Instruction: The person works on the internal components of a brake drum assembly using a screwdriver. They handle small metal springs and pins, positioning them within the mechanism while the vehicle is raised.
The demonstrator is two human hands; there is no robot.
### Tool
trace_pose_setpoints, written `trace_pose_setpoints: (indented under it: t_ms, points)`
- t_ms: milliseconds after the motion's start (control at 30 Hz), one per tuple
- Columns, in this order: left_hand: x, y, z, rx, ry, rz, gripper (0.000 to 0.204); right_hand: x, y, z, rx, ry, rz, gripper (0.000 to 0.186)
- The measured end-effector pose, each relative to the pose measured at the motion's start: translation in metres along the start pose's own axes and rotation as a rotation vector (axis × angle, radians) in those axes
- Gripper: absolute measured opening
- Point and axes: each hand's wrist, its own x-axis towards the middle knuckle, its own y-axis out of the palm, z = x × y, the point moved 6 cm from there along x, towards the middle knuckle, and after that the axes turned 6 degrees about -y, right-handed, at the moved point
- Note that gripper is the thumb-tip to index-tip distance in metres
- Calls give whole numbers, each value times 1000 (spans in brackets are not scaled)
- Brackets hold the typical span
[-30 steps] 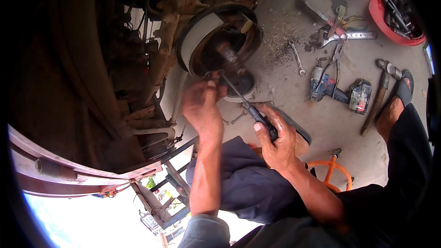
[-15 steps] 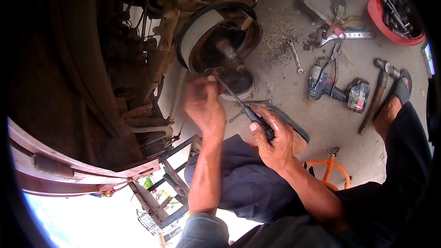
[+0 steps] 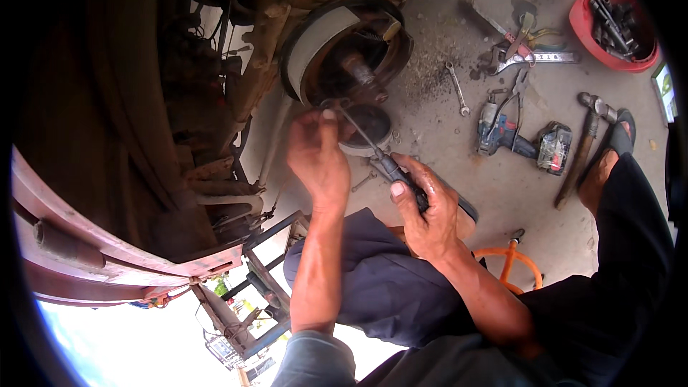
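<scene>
My right hand is wrapped round the dark handle of a screwdriver. Its thin shaft slants up and left to the lower rim of a round brake assembly. There my left hand is closed, thumb and fingers pinched beside the screwdriver's tip; what they grip is too small and shaded to make out. The brake assembly has a pale curved brake shoe, a coil spring near its top and a rusty axle stub sticking out of the middle. Below the stub lies a dark round part with a pale rim.
Right of the brake lie a combination wrench, pliers, an adjustable wrench, a cordless power tool and a hammer. A red bowl holds sockets. My sandalled foot is beside the hammer. Rusty vehicle framework fills the left.
The view has shifted slightly. Both hands stay at the brake's lower rim, and the screwdriver keeps nearly the same slant in my right hand.
</scene>
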Motion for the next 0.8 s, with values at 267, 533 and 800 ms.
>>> trace_pose_setpoints:
  t_ms: [267,533,800]
  points:
    - [14,-2,-1,6,-101,139,14,5,9,-1,84,-27,-157,24]
    - [21,-12,0,36,-84,264,14,51,38,8,-60,110,-25,24]
    - [24,-9,11,59,-199,444,9,82,54,-4,72,58,-89,12]
